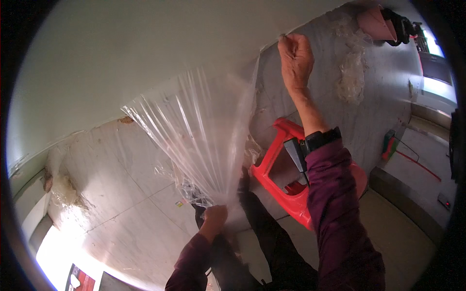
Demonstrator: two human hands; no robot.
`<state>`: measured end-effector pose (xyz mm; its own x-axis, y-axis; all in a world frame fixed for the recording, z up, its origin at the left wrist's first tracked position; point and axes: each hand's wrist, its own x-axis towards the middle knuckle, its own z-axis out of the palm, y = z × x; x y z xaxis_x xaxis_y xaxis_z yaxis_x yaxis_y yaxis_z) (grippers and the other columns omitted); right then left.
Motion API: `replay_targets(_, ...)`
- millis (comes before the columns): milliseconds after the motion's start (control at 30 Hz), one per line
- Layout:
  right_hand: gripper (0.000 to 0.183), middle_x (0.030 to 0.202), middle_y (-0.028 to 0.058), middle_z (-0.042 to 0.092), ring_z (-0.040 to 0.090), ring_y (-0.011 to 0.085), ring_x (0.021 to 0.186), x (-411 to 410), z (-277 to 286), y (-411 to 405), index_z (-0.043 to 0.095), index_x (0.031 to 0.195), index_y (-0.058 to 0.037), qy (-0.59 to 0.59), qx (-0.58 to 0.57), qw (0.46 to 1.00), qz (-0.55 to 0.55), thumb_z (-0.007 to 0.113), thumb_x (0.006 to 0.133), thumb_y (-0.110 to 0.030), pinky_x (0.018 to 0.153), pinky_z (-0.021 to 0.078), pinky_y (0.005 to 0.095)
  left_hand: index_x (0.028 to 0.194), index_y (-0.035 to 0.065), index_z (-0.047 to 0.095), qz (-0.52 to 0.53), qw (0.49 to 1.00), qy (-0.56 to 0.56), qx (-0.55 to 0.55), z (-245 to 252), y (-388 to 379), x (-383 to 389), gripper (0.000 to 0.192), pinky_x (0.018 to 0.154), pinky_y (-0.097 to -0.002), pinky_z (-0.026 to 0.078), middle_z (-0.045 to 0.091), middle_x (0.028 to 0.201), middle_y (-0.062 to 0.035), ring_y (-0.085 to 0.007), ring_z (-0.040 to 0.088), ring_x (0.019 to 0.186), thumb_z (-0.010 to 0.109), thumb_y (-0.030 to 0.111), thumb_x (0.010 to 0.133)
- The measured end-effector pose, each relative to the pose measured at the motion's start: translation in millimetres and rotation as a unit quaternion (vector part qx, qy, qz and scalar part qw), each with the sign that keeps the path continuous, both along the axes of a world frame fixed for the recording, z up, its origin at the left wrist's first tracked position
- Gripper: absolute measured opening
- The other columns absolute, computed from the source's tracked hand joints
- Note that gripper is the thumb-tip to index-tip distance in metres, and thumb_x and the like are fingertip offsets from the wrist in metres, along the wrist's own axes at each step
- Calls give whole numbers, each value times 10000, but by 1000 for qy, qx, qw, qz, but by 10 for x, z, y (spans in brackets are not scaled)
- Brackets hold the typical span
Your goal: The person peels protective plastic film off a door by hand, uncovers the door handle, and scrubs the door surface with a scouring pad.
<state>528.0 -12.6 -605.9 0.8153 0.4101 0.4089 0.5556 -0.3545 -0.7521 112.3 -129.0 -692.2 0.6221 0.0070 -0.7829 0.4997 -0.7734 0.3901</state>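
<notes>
A sheet of clear plastic film (204, 138) fans out in pleats from my left hand (215, 216), which is closed on its gathered lower end, low in front of my legs. The film's upper edge lies against the pale wall (127, 54). My right hand (296, 54) is raised near the wall's lower edge with its fingers curled together. Whether anything thin is pinched in its fingertips cannot be told. A dark band is around my right wrist. Below my right forearm is a red plastic stool or chair frame (269, 174), with a dark grey device on a cord (295, 154) by it.
Crumpled clear plastic lies on the tiled floor (120, 174) at the left (65, 191) and upper right (352, 78). A pink bucket (376, 23) holding something black stands at the top right. A red and green object (390, 145) with a long red rod lies at the right, near a step.
</notes>
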Motion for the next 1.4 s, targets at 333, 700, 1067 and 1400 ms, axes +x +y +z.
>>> replay_targets(333, 78, 546, -9, 402, 399, 56, 500, -40, 21, 101, 420, 667, -64, 274, 157, 948, -41, 477, 687, -113, 479, 409, 217, 699, 78, 574, -12, 997, 64, -36, 81, 66, 98, 186, 542, -349, 452, 568, 693, -104, -239, 563, 664, 405, 155, 694)
replay_targets(700, 164, 628, 44, 523, 505, 126, 546, 138, 114, -75, 472, 748, -40, 92, 66, 991, 75, 535, 681, -176, 481, 409, 251, 732, 53, 560, -6, 997, 67, -49, 26, 67, 34, 150, 523, -352, 451, 567, 703, -104, -248, 558, 669, 443, 137, 688)
replay_targets(1067, 221, 767, 105, 511, 533, 176, 642, 102, -1, -279, 445, 815, 2, 427, 230, 865, -130, 497, 707, -183, 536, 447, 244, 624, 94, 556, -2, 1000, -17, -12, -42, 1, -80, 182, 497, -349, 448, 560, 621, -96, -240, 562, 596, 400, 167, 686)
replay_targets(1400, 194, 751, 73, 546, 538, 177, 648, 192, 202, -131, 496, 807, -39, 43, -52, 995, 75, 511, 711, -206, 576, 431, 280, 665, 101, 546, -3, 1000, -19, -25, -92, 15, -117, 173, 505, -368, 440, 556, 630, -93, -246, 554, 592, 394, 178, 692)
